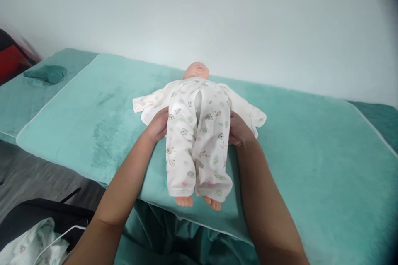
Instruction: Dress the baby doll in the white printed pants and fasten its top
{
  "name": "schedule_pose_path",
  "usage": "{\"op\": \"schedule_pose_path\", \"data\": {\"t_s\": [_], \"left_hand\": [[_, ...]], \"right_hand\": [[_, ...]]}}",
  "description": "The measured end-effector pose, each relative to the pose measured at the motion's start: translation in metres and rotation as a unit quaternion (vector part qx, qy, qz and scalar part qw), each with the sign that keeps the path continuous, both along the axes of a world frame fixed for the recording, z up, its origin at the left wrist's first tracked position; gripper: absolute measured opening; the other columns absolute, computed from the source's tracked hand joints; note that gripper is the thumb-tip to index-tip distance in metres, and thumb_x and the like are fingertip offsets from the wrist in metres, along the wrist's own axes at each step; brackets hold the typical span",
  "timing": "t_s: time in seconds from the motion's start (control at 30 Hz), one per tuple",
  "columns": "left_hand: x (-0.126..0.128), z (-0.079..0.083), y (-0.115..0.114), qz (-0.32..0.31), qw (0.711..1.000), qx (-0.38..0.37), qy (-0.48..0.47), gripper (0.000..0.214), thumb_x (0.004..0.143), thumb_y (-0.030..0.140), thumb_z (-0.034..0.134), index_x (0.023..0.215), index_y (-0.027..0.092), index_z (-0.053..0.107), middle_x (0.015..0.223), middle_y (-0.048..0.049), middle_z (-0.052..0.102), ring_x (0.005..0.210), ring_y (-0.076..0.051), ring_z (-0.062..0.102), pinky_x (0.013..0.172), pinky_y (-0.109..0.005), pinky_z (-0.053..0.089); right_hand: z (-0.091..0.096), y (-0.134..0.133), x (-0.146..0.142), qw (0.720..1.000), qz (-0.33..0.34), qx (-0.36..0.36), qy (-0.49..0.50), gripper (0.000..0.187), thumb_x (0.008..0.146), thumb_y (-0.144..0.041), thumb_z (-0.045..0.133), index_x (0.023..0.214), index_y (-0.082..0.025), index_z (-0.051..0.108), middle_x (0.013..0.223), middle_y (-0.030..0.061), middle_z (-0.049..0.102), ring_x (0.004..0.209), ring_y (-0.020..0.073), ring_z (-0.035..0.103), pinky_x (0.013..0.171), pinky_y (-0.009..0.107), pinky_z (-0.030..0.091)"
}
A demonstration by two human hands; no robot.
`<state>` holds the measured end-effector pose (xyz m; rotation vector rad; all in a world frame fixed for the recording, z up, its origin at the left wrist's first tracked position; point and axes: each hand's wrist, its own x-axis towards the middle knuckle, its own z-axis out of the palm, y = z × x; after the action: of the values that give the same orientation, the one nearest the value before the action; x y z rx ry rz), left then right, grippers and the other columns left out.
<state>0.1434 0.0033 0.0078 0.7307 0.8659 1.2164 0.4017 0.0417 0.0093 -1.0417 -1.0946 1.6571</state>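
A baby doll [196,70] lies on its back on the bed, its head toward the wall and its feet toward me. It wears a white long-sleeved top [245,107] with both sleeves spread out. White baby trousers [183,145] with a green animal print cover its legs, with an open slit at the crotch; its toes show below the cuffs. My left hand [159,125] is closed at the trousers' left edge, near hip height. On the opposite edge, my right hand [239,129] grips the trousers likewise. The cloth hides most fingertips of both hands.
A turquoise cover [311,153] lies over the bed, which stands along a white wall [217,16]. At the left end is a face hole [46,74]. Below left, printed cloth [37,244] and a white cable rest on a black chair [52,213].
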Motion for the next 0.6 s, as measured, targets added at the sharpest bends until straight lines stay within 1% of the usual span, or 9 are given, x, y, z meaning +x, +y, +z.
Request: {"op": "schedule_pose_path", "data": {"t_s": [0.17,0.3,0.43,0.53,0.6], "left_hand": [[-0.002,-0.001,0.000,-0.024,1.000,-0.004,-0.004,0.044,0.073,0.023,0.082,0.115,0.013,0.074,0.102,-0.0126,0.079,0.098,-0.028,0.076,0.091,-0.041,0.062],[-0.003,-0.003,0.001,-0.016,1.000,-0.008,0.000,0.046,0.073,0.022,0.083,0.117,0.012,0.073,0.102,-0.0128,0.080,0.099,-0.028,0.076,0.093,-0.042,0.061],[-0.002,-0.006,0.002,-0.011,1.000,-0.005,-0.011,0.049,0.073,0.024,0.083,0.119,0.013,0.072,0.105,-0.0129,0.079,0.102,-0.029,0.075,0.095,-0.042,0.060],[0.002,-0.005,0.003,-0.001,0.999,-0.022,-0.036,0.049,0.076,0.031,0.081,0.121,0.016,0.070,0.106,-0.0113,0.078,0.105,-0.028,0.074,0.095,-0.041,0.060],[0.006,-0.002,0.002,0.014,0.998,-0.042,-0.044,0.046,0.078,0.036,0.079,0.120,0.018,0.070,0.103,-0.0091,0.078,0.107,-0.028,0.072,0.095,-0.040,0.060]], "right_hand": [[0.002,0.000,-0.005,1.000,-0.013,0.007,0.018,0.034,0.054,-0.028,0.090,0.085,-0.027,0.076,0.091,0.0024,0.081,0.102,0.0317,0.075,0.084,0.045,0.065],[-0.004,0.002,-0.002,1.000,-0.009,0.001,0.024,0.036,0.055,-0.025,0.088,0.089,-0.027,0.077,0.091,0.0022,0.081,0.094,0.0295,0.076,0.081,0.043,0.065],[-0.007,0.004,-0.002,1.000,0.004,0.009,0.019,0.035,0.057,-0.027,0.086,0.090,-0.025,0.077,0.091,0.0024,0.081,0.089,0.0277,0.076,0.080,0.043,0.064],[-0.004,0.003,-0.009,0.999,-0.011,0.032,0.022,0.039,0.059,-0.035,0.087,0.095,-0.027,0.075,0.097,0.0026,0.080,0.095,0.0288,0.075,0.083,0.045,0.063],[0.000,0.001,-0.015,0.998,-0.027,0.051,0.016,0.041,0.065,-0.047,0.083,0.102,-0.031,0.073,0.102,0.0025,0.080,0.102,0.0296,0.074,0.087,0.047,0.062]]}}
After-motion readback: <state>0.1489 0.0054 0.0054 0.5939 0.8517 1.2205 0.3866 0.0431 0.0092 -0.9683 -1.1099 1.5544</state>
